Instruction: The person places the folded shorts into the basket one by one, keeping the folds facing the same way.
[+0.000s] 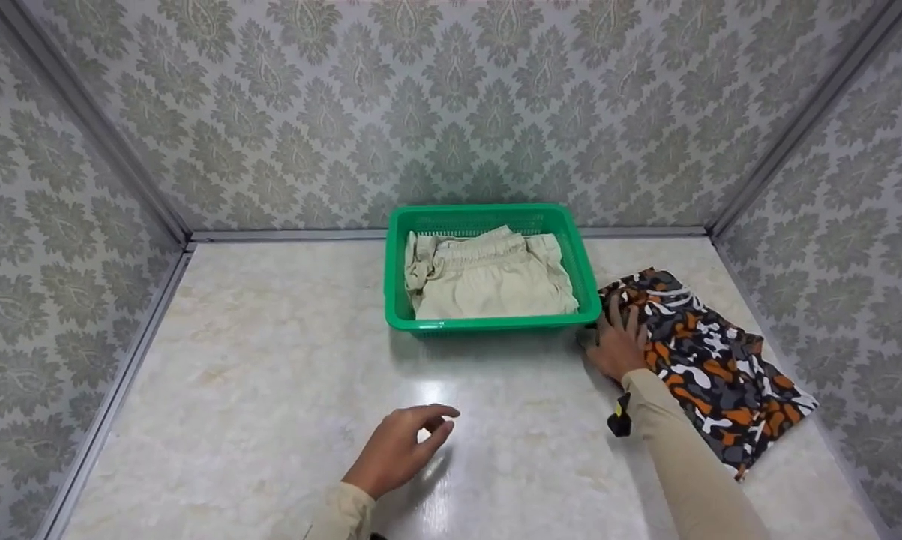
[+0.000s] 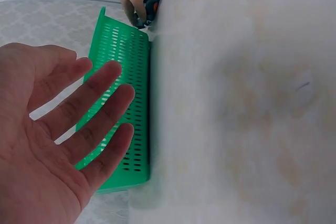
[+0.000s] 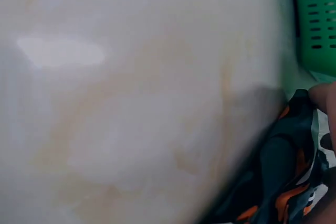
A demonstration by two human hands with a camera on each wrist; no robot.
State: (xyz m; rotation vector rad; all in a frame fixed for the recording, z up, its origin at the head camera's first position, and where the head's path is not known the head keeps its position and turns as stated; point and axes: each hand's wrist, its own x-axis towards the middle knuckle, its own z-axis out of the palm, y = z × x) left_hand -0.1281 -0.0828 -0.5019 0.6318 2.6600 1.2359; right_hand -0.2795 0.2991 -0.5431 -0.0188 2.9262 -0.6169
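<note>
Pinched the shorts (image 1: 709, 360) with the right hand (image 1: 619, 341) at the edge beside the basket (image 1: 492, 324), apparently with bunched cloth between thumb and fingers, perhaps for a surer hold on limp fabric. Had the shorts spread on the table (image 1: 271, 360) right of the basket, probably for easy reach from that side. Held the left hand (image 1: 402, 446) well apart, empty and loosely bent, over the table, seemingly unneeded for so light a thing. Had a pale garment (image 1: 495, 289) folded inside the basket, presumably to fit.
</note>
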